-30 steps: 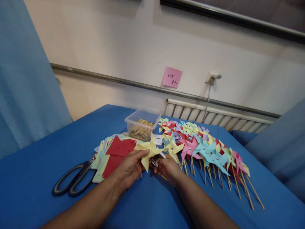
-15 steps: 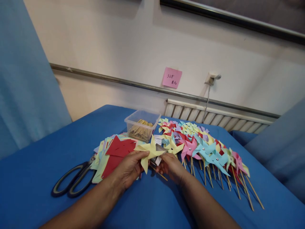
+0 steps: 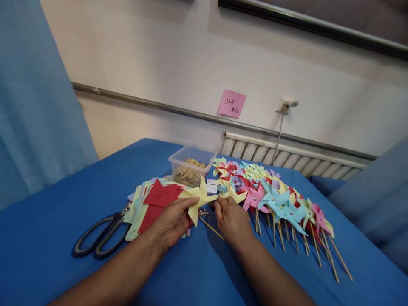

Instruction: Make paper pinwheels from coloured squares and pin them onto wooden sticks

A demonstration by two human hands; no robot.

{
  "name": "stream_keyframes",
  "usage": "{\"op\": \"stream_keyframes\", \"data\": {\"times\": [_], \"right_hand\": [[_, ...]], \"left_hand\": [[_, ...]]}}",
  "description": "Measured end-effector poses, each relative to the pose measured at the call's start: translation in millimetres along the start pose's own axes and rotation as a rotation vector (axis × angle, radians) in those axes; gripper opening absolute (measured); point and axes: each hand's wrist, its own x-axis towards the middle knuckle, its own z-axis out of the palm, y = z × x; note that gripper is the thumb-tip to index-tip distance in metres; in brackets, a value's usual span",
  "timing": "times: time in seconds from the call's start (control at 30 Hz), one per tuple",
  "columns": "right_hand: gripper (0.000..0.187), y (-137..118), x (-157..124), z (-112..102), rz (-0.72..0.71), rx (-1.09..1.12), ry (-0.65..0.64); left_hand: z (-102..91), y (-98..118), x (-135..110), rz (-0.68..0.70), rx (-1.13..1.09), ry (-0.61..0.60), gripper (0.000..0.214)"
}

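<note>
My left hand pinches a folded yellow paper pinwheel just above the blue table. My right hand is beside it, fingers curled near the pinwheel's right tip; what they pinch, if anything, is too small to make out. A thin wooden stick lies on the cloth between the two hands, beside a few small metal pins. A stack of cut coloured paper with a red sheet on top lies under and left of my left hand.
Several finished pinwheels on sticks are spread out to the right. A clear plastic box of sticks stands behind the hands. Black-handled scissors lie at the left. A pink note hangs on the wall; a radiator runs behind the table.
My right hand has risen from under the pinwheel to its right tip. The wooden stick now lies uncovered on the cloth. My left hand has kept its hold on the pinwheel.
</note>
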Motion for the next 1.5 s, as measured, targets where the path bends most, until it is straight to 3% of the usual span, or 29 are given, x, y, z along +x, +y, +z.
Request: {"op": "stream_keyframes", "data": {"times": [0.37,0.63,0.83,0.97,1.07,1.17,1.27,1.37,1.5], "right_hand": [[0.032,8.6,-0.4,23.7,-0.091,0.27,0.024],[0.041,0.7,-8.2,14.8,-0.296,0.101,0.078],[0.04,10.9,-4.1,24.2,-0.297,0.149,0.149],[0.032,15.0,-2.1,32.4,-0.171,0.373,0.212],[0.04,15.0,0.7,37.8,0.095,0.601,0.107],[0.043,11.8,4.2,41.6,0.378,0.962,-0.004],[0.035,6.8,6.4,39.4,0.554,1.396,-0.055],[0.037,4.2,7.0,31.9,0.605,1.728,-0.118],[0.028,7.0,7.2,22.9,0.527,2.058,-0.237]], "left_hand": [[0.8,3.1,-2.6,0.03,-0.043,0.006,0.005],[-1.2,6.9,-0.1,0.055,-0.081,0.023,0.012],[-1.8,7.6,0.6,0.078,-0.07,0.048,0.012],[-2.8,8.5,0.4,0.097,-0.061,0.057,0.009],[-2.8,10.0,0.2,0.111,-0.057,0.046,0.01],[-2.9,10.7,1.1,0.112,-0.035,0.029,0.011],[-3.1,10.5,2.9,0.12,-0.038,0.061,0.012],[-2.8,11.0,4.1,0.139,-0.064,0.107,0.013],[-1.6,12.2,3.5,0.157,-0.069,0.1,0.014]]}}
